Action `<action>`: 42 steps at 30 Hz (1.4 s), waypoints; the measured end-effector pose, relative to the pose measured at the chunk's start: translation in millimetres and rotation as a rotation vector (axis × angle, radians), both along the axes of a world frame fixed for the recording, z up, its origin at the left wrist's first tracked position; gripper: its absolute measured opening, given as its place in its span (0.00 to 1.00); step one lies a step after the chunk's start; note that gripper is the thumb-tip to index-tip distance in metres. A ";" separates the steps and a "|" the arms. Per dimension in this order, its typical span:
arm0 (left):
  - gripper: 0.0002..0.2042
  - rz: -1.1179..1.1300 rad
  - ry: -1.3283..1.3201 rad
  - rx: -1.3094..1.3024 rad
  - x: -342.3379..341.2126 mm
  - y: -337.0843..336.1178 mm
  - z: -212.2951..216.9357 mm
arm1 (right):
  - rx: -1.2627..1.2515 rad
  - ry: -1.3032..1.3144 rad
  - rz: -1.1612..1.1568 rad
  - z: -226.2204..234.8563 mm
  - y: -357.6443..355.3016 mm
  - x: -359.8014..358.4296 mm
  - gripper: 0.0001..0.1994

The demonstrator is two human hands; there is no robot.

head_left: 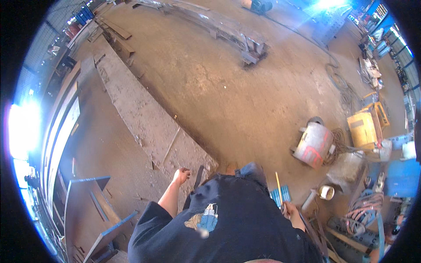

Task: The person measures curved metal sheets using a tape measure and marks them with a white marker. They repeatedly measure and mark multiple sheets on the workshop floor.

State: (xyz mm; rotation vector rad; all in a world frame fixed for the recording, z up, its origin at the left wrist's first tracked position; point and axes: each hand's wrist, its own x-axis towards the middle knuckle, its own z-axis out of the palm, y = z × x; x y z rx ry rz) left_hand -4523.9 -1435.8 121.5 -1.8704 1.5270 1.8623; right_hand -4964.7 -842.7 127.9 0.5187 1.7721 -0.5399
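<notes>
My left hand [182, 175] hovers over the near end of a long rusty steel beam [147, 114], its fingers loosely bent and apart, with nothing visible in them. Just right of it a short dark flat strip [199, 176] stands out near my body. Low on the right, my right hand [289, 210] is closed round the lower end of a thin yellow stick [278, 184], which points up and away from me. Beside that hand lies a row of teal-blue packs [280, 195]. A thin rod [172, 144] rests on the beam's top face.
At right stand a grey metal cylinder with red marks [313, 144], a yellow machine [364, 128] and coiled hoses [364, 212]. Steel plates and profiles [92, 210] crowd the lower left. Another long beam [206, 22] lies farther off. A bright glare [329, 5] shines at the far right.
</notes>
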 end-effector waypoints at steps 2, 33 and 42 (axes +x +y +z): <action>0.17 -0.028 -0.018 -0.153 -44.9 -51.5 39.5 | -0.109 0.052 -0.057 23.0 -51.9 0.0 0.22; 0.10 0.130 -0.322 -0.158 -285.7 -593.5 28.8 | -0.409 0.488 0.919 53.5 -1300.2 -541.6 0.28; 0.13 0.823 -0.104 -0.144 -353.7 -988.8 59.2 | -0.185 0.304 0.766 -32.5 -1475.5 -554.0 0.33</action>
